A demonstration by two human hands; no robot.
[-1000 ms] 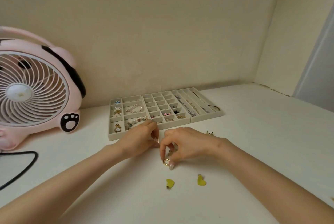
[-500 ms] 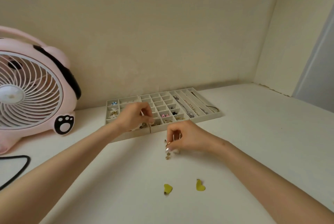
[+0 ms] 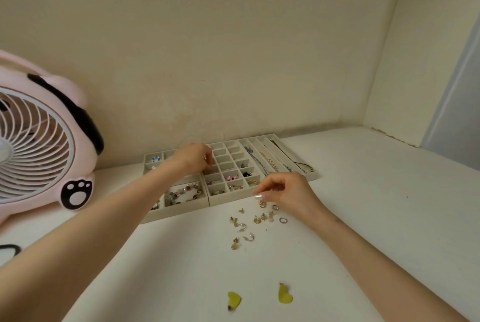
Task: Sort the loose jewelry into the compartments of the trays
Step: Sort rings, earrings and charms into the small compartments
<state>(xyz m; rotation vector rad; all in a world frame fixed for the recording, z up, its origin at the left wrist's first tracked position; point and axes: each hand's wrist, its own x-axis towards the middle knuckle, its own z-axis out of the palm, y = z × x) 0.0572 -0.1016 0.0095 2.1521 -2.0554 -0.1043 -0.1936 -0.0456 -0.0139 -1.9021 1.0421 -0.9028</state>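
Observation:
Three beige trays stand side by side at the wall: a left tray (image 3: 179,211) with bracelets, a grid tray (image 3: 228,198) of small compartments, and a long-slot tray (image 3: 313,176) with necklaces. My left hand (image 3: 193,158) hovers over the grid tray's left column, fingertips pinched together on a small gold piece that is barely visible. In front of the grid tray, my right hand (image 3: 284,191) pinches a gold earring (image 3: 262,204) just above the table. Several loose earrings and rings (image 3: 246,227) lie scattered below it. Two yellow heart earrings (image 3: 233,300) (image 3: 285,294) lie nearer to me.
A pink fan (image 3: 39,145) with a paw print stands at the left, and a black cable (image 3: 11,249) lies in front of it. Walls close off the back and the right. The white tabletop (image 3: 376,204) stretches away to the right of the trays.
My left hand went from the loose pile up to the grid tray's left column. My right hand lifted off the table with a gold earring pinched. The loose pile now shows uncovered.

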